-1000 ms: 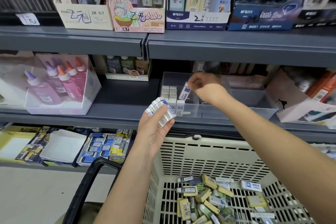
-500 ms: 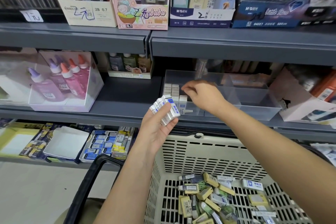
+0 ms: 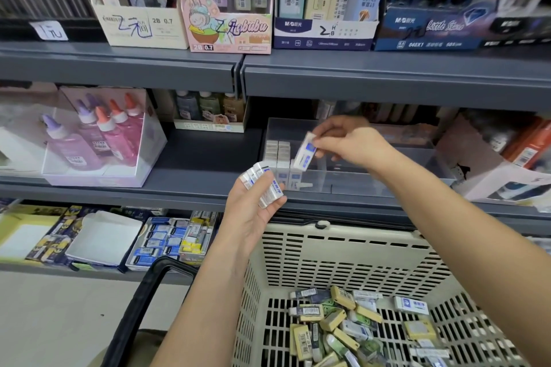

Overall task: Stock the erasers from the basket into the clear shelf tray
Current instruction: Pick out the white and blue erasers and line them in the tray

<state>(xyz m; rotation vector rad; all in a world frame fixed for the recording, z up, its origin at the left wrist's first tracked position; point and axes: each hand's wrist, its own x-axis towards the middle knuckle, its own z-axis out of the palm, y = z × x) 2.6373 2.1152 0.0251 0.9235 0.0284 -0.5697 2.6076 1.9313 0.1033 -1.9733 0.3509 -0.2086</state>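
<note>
Left hand point(image 3: 253, 211): palm up in front of the shelf point(image 3: 193, 164) edge, fingers curled round a stack of erasers point(image 3: 264, 185).
Right hand point(image 3: 348, 143): fingers pinching a single eraser point(image 3: 304, 152), tilted, just above the tray.
Clear tray point(image 3: 343, 185): on the middle shelf; stocked erasers point(image 3: 278, 150) standing in rows at its left end.
Basket point(image 3: 343, 253): below the shelf, loose erasers point(image 3: 337, 325) piled on its bottom.

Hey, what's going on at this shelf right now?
A person is stocking erasers. Their right hand pinches one blue-and-white eraser, tilted, over the clear tray on the middle shelf, where short rows of erasers stand at its left end. Their left hand holds a small stack of erasers, and many more lie in the beige basket below.
</note>
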